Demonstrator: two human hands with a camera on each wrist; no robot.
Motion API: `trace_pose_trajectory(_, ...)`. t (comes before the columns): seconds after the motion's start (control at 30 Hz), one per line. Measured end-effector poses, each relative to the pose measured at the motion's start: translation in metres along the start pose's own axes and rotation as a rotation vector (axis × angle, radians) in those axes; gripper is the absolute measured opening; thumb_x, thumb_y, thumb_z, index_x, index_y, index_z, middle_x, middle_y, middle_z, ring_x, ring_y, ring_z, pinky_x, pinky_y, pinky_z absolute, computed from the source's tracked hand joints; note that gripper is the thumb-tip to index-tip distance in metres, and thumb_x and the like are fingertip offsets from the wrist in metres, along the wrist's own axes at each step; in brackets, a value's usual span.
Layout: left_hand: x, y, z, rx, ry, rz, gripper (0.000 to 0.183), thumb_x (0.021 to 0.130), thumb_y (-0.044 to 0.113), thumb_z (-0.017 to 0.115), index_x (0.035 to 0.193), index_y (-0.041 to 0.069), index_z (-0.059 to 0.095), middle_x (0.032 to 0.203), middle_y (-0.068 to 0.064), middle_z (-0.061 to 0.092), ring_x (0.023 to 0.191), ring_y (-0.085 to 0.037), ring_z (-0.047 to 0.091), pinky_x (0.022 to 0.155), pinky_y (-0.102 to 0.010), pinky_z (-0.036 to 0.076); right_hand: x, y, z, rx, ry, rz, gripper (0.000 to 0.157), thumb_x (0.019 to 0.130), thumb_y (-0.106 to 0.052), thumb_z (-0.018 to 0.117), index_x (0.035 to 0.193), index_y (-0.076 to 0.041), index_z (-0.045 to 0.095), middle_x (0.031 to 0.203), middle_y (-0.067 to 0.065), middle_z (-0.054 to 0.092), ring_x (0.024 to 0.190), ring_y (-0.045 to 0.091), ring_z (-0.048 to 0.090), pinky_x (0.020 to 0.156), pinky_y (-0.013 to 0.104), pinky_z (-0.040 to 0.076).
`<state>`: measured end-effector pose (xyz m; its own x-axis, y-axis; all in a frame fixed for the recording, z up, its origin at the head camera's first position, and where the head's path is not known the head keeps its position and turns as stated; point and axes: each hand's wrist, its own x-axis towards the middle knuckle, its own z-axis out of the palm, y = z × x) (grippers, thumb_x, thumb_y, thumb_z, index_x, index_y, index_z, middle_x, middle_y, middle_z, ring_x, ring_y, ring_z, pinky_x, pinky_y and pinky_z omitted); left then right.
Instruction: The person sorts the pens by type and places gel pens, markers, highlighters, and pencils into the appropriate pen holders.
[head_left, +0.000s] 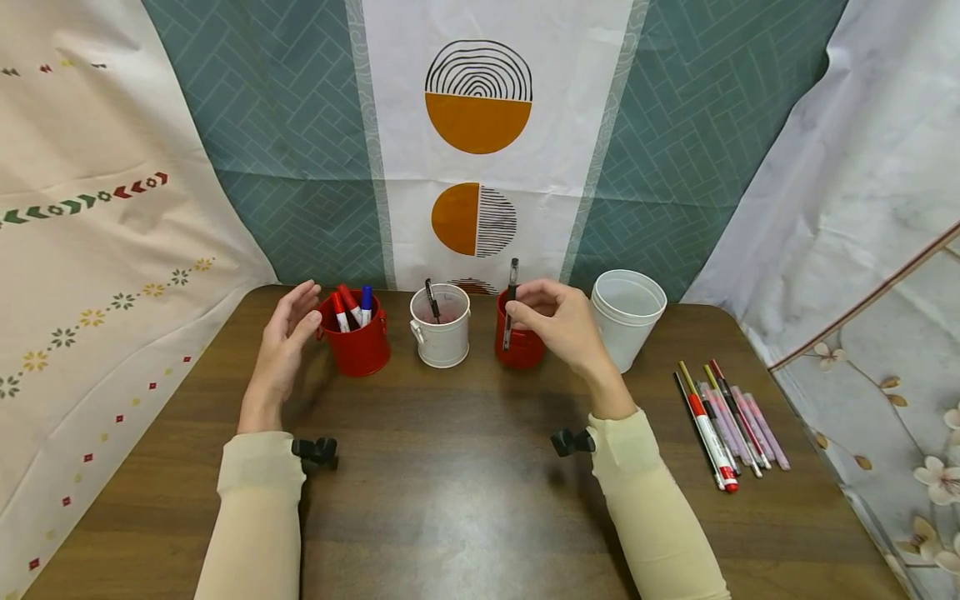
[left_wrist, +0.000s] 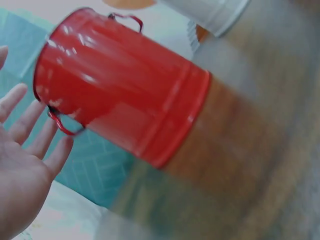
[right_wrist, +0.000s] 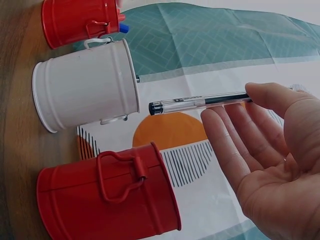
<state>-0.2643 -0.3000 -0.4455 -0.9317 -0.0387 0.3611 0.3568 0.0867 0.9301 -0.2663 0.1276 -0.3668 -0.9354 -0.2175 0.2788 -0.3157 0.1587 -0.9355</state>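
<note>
The left hand [head_left: 279,354], fingers spread and holding nothing, is just beside a red bucket [head_left: 362,350] of markers [head_left: 341,315]; a sideways bump could tip it. Rightward, near the second red bucket [head_left: 522,356], a pen [right_wrist: 195,104] is pinched by the right hand [head_left: 564,327]; a loose grip could drop it.

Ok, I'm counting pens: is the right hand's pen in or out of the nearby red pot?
Out: the right wrist view shows the pen in the fingers, outside the pot.
</note>
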Motion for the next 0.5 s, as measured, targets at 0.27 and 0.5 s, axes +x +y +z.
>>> trace_pose_trajectory(0.27,0.005,0.031,0.021,0.132,0.001,0.058,0.060,0.106,0.017,0.064,0.162,0.012,0.043,0.164,-0.011,0.045,0.154,-0.027,0.037,0.130,-0.039,0.028,0.000,0.000,0.000,-0.002,0.000,0.003,0.025,0.096,-0.015,0.081,0.113,0.000,0.073,0.106,0.018,0.077,0.088,0.041,0.078,0.083,0.044,0.065)
trace_pose_trajectory(0.5,0.007,0.046,0.044,0.234,-0.030,0.029,0.062,0.105,0.023,0.066,0.162,0.016,0.044,0.168,-0.008,0.038,0.157,-0.037,0.033,0.124,-0.064,0.031,0.000,0.001,0.000,-0.004,-0.001,0.003,0.026,0.096,-0.016,0.081,0.114,0.000,0.073,0.106,0.018,0.078,0.085,0.034,0.079,0.083,0.044,0.065)
